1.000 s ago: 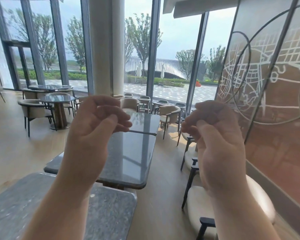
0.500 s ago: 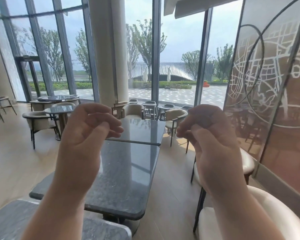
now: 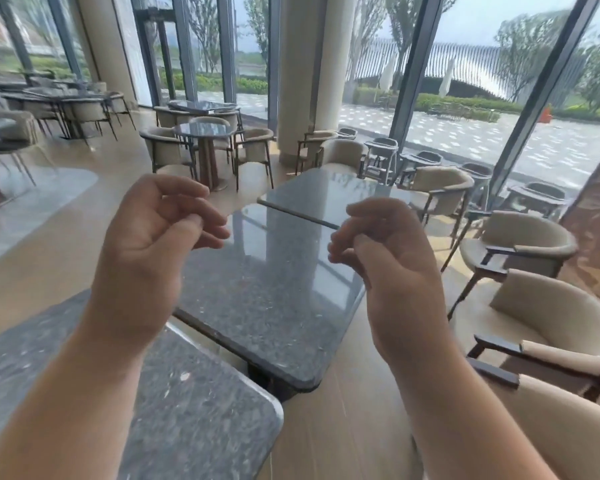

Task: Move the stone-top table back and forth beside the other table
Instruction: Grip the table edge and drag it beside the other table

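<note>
At the far left, the nearest grey stone slab (image 3: 194, 403) fills the lower corner, its rounded corner pointing toward the middle of the view. The left hand (image 3: 153, 237) is raised in the air above it, fingers curled loosely with the thumb near the fingertips, pinching nothing and touching no table. In the centre stands the stone-top table (image 3: 274, 289), a long polished grey top on a dark base, close beside the near slab with a narrow gap between their edges. Beyond it another table (image 3: 329, 195) butts end to end, a thin seam showing between the two tops. The right hand (image 3: 392, 254) hovers over the centre table's right edge, fingers likewise curled in and bunched, holding nothing. Further right, cream armchairs (image 3: 548, 327) sit along the table's side, well clear of the hands.

As a judgement: no push or pull is under way, since neither hand is on a table edge. Whether any pass has been made cannot be told; what is left is at least to take hold of the top and slide it
</note>
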Available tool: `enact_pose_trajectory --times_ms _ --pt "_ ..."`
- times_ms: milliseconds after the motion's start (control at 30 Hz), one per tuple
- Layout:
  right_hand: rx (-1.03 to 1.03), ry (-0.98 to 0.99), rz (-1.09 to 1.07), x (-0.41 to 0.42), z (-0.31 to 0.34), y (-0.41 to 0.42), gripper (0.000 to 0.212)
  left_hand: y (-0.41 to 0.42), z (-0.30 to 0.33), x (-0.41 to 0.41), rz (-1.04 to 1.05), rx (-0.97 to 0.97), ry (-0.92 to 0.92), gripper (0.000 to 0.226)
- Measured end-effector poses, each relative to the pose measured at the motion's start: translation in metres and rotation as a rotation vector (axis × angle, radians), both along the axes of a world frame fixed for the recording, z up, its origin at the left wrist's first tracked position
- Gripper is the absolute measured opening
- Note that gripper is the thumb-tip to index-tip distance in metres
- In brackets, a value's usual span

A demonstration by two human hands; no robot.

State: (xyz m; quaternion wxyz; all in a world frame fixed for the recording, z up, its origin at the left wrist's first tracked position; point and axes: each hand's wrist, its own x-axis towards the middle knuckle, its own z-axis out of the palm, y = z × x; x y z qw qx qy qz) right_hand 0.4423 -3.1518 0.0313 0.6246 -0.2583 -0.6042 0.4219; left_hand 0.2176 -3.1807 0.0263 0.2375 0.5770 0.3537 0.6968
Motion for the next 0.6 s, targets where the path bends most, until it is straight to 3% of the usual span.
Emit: enact_pose_trajectory --times_ms 333,600 --pt "-0.261 -0.25 0.161 -0.069 -0.083 0.12 0.029 0.067 -0.121 -0.066 0.18 -0.287 -0.111 0.026" --pt "-0.465 -0.427 0.279 -0.09 -0.162 0.17 0.03 0.083 -0.192 -0.096 0.334 -0.488 -0.18 0.026"
